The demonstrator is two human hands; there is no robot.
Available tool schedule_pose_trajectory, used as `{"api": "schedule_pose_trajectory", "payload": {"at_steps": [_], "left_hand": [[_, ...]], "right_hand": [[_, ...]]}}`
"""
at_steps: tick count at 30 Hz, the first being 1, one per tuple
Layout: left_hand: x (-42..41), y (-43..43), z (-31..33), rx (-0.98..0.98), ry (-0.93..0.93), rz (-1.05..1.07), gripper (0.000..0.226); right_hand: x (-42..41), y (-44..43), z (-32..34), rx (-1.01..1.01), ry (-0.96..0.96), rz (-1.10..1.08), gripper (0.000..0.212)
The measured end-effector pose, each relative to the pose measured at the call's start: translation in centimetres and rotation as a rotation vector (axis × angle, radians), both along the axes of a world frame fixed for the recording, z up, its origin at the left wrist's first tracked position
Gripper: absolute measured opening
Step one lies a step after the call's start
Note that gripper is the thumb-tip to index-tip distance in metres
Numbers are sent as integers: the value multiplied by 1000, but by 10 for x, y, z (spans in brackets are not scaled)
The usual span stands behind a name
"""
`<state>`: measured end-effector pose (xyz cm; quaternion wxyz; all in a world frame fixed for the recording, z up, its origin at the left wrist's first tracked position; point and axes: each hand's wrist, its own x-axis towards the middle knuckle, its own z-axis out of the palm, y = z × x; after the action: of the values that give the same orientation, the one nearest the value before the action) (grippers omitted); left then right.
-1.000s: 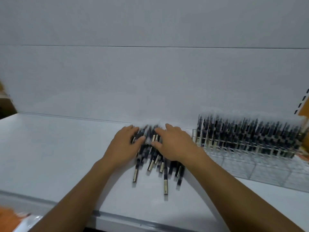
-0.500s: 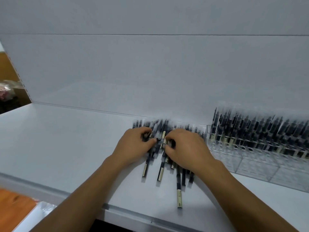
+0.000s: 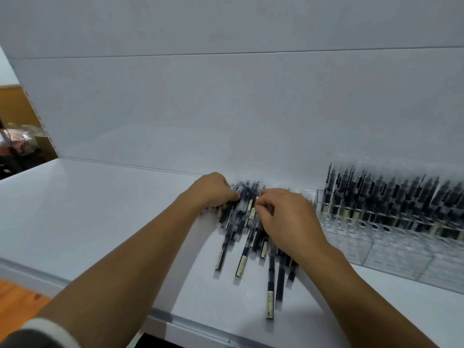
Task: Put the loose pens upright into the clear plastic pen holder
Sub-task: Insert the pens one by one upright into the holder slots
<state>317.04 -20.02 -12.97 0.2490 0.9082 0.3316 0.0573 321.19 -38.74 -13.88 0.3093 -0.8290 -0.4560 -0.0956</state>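
A heap of loose dark pens [image 3: 241, 237] with clear caps and small cream labels lies on the white shelf [image 3: 100, 217]. My left hand [image 3: 213, 190] sits on the heap's far left side, fingers curled into the pens. On the right side my right hand [image 3: 286, 217] rests with fingers curled, pinching pens near the heap's top. To the right stands the clear plastic pen holder [image 3: 391, 244]; its back rows hold several upright dark pens, its front holes stand open. Both hands hide part of the heap.
The shelf's grey front edge [image 3: 175, 320] runs below my arms. A white back panel [image 3: 226, 109] rises right behind the pens. At the far left, past the shelf's end, I see a wooden wall and a wrapped bundle [image 3: 17, 141].
Both hands have curled tighter on the heap and gathered the pens closer together. The view has shifted left, so the holder sits further right.
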Motion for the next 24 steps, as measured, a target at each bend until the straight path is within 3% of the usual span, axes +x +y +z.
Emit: {"api": "schedule_pose_trajectory", "payload": {"at_steps": [6, 8, 13, 20, 24], "left_hand": [[16, -2, 16, 5, 178, -9, 34], [16, -2, 16, -41, 167, -3, 34], [14, -1, 10, -124, 26, 29, 28], [19, -17, 13, 154, 117, 6, 36], [17, -18, 13, 107, 73, 34, 32]], "right_hand": [[1, 10, -3, -161, -86, -21, 16], [0, 12, -3, -184, -93, -29, 6], [0, 12, -5, -137, -210, -68, 15], [5, 9, -2, 24, -6, -67, 22], [2, 4, -1, 90, 101, -40, 20]]}}
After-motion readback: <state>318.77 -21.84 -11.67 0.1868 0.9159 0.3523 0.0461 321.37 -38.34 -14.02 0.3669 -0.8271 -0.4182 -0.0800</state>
